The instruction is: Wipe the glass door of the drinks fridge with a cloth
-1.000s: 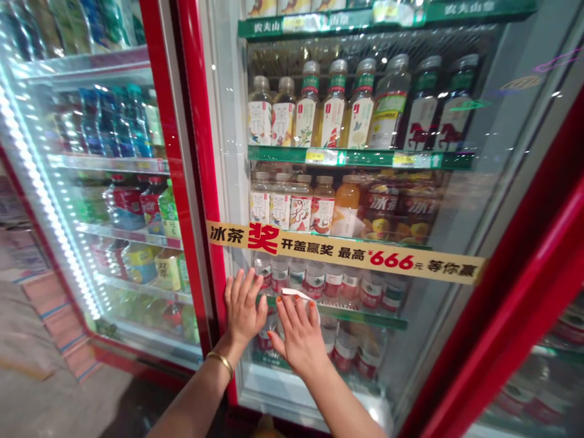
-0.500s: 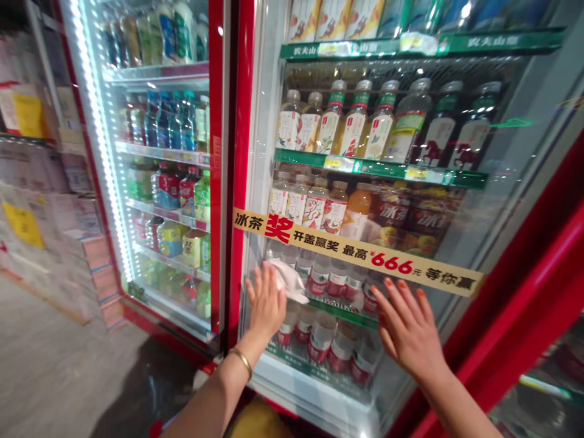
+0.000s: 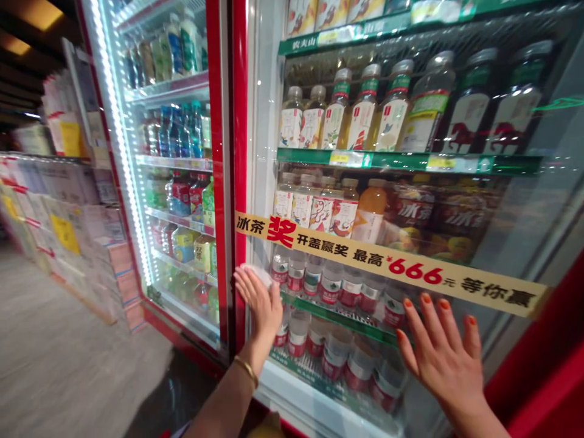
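Observation:
My left hand [image 3: 258,302], with a gold bangle [image 3: 245,371] on its wrist, lies flat on the glass door of a drinks fridge [image 3: 260,152], close to the door's red frame [image 3: 227,182]. A white cloth [image 3: 252,273] shows under its fingertips, pressed to the glass. My right hand [image 3: 438,356] is farther right, fingers spread, its orange nails just below a yellow banner sticker [image 3: 387,260]. It holds nothing. Behind the glass stand rows of bottled tea [image 3: 362,125] and bottled water [image 3: 331,286].
Left of this door is a second lit glass door [image 3: 177,194] with more bottled drinks. Stacked cartons [image 3: 64,225] line the aisle beyond it, above a grey floor [image 3: 59,347]. A red fridge frame [image 3: 542,377] runs along the lower right.
My right hand has moved right, away from the left. My left hand and the white cloth have shifted left toward the door frame. The view has also swung slightly.

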### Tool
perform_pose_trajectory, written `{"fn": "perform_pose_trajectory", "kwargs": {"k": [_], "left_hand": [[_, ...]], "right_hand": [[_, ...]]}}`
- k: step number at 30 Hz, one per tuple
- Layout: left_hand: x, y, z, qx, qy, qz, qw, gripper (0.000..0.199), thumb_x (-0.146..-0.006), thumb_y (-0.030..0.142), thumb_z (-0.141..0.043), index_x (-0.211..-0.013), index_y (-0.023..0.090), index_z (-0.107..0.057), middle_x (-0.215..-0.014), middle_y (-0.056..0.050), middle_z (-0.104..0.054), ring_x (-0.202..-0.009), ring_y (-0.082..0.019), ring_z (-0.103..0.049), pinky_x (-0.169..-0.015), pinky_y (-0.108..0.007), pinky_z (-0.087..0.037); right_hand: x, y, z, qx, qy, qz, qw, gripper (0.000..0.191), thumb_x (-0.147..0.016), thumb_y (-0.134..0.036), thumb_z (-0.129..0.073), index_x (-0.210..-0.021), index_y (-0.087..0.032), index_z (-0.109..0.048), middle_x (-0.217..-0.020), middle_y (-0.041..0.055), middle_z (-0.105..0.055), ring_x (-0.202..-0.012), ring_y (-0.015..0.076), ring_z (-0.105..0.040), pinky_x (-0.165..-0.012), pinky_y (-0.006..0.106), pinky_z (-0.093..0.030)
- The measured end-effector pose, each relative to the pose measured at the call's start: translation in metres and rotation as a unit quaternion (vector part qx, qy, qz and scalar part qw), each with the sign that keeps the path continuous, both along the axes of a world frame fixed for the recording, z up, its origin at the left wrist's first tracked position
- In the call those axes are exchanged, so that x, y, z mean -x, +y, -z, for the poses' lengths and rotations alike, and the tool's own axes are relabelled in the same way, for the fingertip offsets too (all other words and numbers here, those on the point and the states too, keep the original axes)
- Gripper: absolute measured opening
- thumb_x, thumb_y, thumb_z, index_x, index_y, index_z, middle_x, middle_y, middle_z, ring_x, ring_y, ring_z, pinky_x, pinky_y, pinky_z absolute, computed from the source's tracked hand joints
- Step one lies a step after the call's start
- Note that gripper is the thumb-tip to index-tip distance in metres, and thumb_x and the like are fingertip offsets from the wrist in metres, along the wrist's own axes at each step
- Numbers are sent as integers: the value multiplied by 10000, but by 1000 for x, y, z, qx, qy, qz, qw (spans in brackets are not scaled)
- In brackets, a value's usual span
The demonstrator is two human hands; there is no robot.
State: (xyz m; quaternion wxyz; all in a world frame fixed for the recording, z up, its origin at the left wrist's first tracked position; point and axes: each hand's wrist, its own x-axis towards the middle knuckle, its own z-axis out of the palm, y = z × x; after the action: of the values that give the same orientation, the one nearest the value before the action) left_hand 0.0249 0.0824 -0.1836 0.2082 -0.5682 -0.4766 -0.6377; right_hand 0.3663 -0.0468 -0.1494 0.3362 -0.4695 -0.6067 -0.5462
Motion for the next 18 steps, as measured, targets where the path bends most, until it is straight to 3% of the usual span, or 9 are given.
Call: {"fn": "perform_pose_trajectory", "kwargs": {"k": [2, 4, 6, 8, 9, 11, 13, 16, 18], "left_hand": [[-10, 6, -25, 17, -8, 7, 1000, 880, -1115, 447, -418, -1765, 107, 70, -1848, -214, 103, -1734, -362, 118, -1409, -693, -71], [-26, -1, -23, 23, 65, 35, 997, 936, -1093, 558, -465, -1775, 105, -12, -1856, -214, -14, -1744, -370, 39, -1420, -660, -103], [-30, -13, 4, -10, 196, 63, 978, 984, -1063, 669, -477, -1776, 104, -102, -1845, -202, -146, -1747, -353, -30, -1435, -603, -115], [-15, -20, 37, -64, 302, 72, 948, 985, -1051, 727, -457, -1771, 119, -172, -1826, -177, -252, -1746, -306, -86, -1444, -520, -124], [-2, -20, 48, -75, 308, 64, 946, 972, -1054, 723, -458, -1770, 125, -185, -1821, -168, -271, -1744, -288, -108, -1445, -486, -134], [24, -12, 52, -52, 222, 23, 973, 926, -1085, 631, -475, -1776, 121, -130, -1834, -188, -206, -1741, -299, -109, -1444, -476, -152], [34, -2, 38, -4, 90, -26, 996, 893, -1119, 501, -440, -1771, 86, 6, -1841, -242, -32, -1740, -350, -21, -1440, -544, -143], [0, -7, 27, 31, 31, -40, 998, 892, -1131, 503, -363, -1746, 22, 67, -1825, -296, 59, -1730, -413, 55, -1410, -656, -144], [-35, -24, 47, 35, 91, -14, 995, 970, -1092, 675, -369, -1754, 22, -93, -1834, -276, -108, -1737, -403, -78, -1406, -611, -204]], "right_hand": [[2, -1, -2, -7, 2, -4, 1000, 748, -1041, -375, -565, -1748, -300, -330, -1713, 81, -503, -1682, 299, -340, -1388, 601, -222], [4, -2, -3, -5, 10, -7, 1000, 752, -1037, -367, -572, -1747, -317, -330, -1713, 72, -500, -1673, 305, -359, -1385, 607, -235], [4, -3, -3, -7, 10, -9, 1000, 749, -1035, -360, -571, -1746, -318, -338, -1713, 68, -497, -1668, 302, -367, -1389, 602, -238], [4, -3, -4, -13, 5, -9, 1000, 742, -1035, -349, -564, -1744, -301, -350, -1719, 69, -486, -1675, 287, -351, -1398, 579, -229], [4, -3, -4, -15, 2, -8, 1000, 738, -1036, -343, -558, -1743, -293, -353, -1722, 70, -480, -1680, 280, -340, -1403, 569, -223], [4, -4, -5, -14, -4, -7, 1000, 735, -1037, -334, -554, -1743, -281, -356, -1728, 71, -469, -1687, 271, -321, -1409, 554, -212], [6, -5, -5, -12, -2, -12, 1000, 732, -1041, -335, -558, -1742, -292, -354, -1732, 61, -462, -1686, 273, -321, -1411, 553, -209], [12, -9, -5, 1, 47, -34, 998, 701, -1056, -357, -571, -1730, -329, -377, -1742, 38, -449, -1672, 289, -352, -1409, 561, -209], [17, -11, -6, 9, 77, -49, 996, 671, -1068, -366, -579, -1716, -348, -404, -1743, 26, -444, -1663, 287, -372, -1414, 542, -200]]}}
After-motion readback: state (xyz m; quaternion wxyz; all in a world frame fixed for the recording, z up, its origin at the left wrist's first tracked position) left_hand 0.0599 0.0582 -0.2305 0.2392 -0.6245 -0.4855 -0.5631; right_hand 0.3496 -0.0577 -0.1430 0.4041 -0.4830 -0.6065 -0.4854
